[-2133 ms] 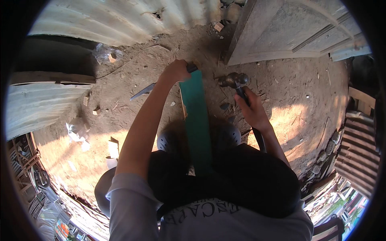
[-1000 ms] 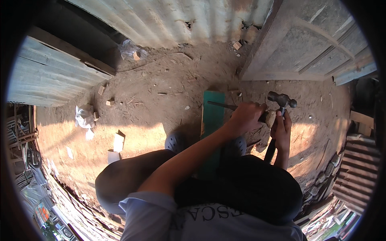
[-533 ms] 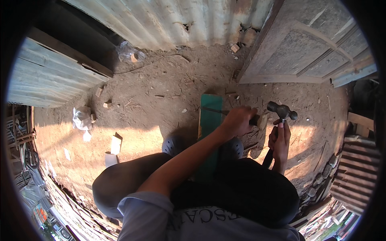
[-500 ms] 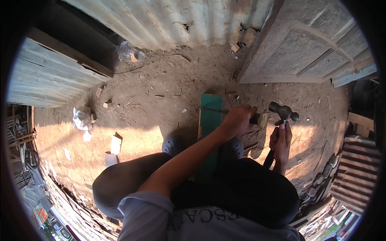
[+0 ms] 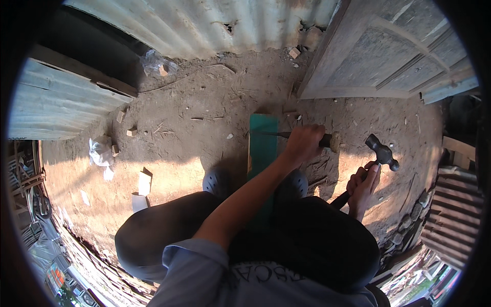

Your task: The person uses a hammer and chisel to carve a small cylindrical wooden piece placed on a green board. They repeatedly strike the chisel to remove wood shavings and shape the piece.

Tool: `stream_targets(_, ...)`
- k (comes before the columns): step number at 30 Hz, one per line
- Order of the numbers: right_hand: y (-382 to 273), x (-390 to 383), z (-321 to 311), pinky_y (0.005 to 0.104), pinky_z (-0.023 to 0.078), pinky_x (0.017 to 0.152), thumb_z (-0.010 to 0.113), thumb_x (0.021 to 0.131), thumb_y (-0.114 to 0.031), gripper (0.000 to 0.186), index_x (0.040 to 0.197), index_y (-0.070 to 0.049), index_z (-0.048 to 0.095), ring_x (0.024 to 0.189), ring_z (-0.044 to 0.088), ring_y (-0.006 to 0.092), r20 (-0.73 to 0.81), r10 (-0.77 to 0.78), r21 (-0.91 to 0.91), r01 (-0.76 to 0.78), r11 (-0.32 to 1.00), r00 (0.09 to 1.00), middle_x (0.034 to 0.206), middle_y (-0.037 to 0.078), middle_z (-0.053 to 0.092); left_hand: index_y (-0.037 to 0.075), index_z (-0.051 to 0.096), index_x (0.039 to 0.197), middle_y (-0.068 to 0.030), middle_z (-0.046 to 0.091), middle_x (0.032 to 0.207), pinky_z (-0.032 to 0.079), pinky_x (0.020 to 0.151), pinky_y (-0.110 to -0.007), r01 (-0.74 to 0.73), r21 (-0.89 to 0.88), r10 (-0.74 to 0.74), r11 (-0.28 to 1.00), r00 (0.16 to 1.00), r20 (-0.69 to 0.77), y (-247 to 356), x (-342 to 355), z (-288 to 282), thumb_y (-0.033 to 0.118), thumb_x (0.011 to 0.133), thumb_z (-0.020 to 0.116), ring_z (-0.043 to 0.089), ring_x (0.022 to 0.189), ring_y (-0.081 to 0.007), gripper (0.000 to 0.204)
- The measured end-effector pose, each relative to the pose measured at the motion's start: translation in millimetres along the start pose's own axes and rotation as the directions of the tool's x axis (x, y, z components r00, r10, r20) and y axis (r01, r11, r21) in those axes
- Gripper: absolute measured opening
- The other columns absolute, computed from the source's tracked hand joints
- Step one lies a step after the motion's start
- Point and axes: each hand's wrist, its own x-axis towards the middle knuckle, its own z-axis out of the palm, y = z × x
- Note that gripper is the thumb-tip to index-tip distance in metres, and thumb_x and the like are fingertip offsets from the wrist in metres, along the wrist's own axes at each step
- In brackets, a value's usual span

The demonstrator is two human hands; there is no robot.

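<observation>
Chisel (image 5: 327,140) grasped in left hand (image 5: 305,143), hammer (image 5: 382,152) clenched in right hand (image 5: 362,183), dark upside-down lettering (image 5: 268,274) on grey shirt (image 5: 199,273)

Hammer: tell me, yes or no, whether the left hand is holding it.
No, the right hand grips the hammer by its handle, while the left hand holds a chisel-like tool.

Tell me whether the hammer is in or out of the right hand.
The hammer is in the right hand: fingers wrap its handle, the head showing beyond them.
</observation>
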Motion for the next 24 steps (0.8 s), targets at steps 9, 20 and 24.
stream_targets(9,17,12,-9,0.0215,0.015,0.033,0.036,0.104,-0.038,0.031,0.09,-0.012,0.042,0.039,0.019,0.0022,0.01,-0.091,-0.035,0.091,0.995,0.996,0.054,-0.006,0.025,0.004,0.057,0.078,-0.0144,0.062,0.072,0.052,0.062,-0.044,0.044,0.022,-0.045,0.999,0.997,0.06,-2,0,-7,0.012,0.06,0.074,0.065,0.069,-0.0342,0.026)
stream_targets(20,18,13,-4,0.0223,0.015,0.034,0.035,0.103,-0.042,0.032,0.092,-0.012,0.041,0.038,0.02,0.0032,-0.097,-0.088,0.002,0.089,0.996,0.991,0.053,-0.006,0.024,0.003,0.057,0.077,-0.0138,0.063,0.077,0.053,0.063,-0.044,0.018,0.04,-0.022,0.999,0.994,0.106,-3,-3,3,0.013,0.061,0.073,0.065,0.072,-0.033,0.024)
stream_targets(24,57,28,-37,0.0201,0.018,0.034,0.036,0.103,-0.038,0.028,0.091,-0.014,0.044,0.04,0.023,0.0013,0.39,-0.11,-0.479,0.304,0.824,0.914,0.059,-0.007,0.031,0.003,0.057,0.08,-0.0133,0.063,0.077,0.053,0.065,-0.044,-0.027,0.089,0.013,0.996,0.987,0.16,-13,-17,17,0.014,0.062,0.073,0.066,0.074,-0.0326,0.026)
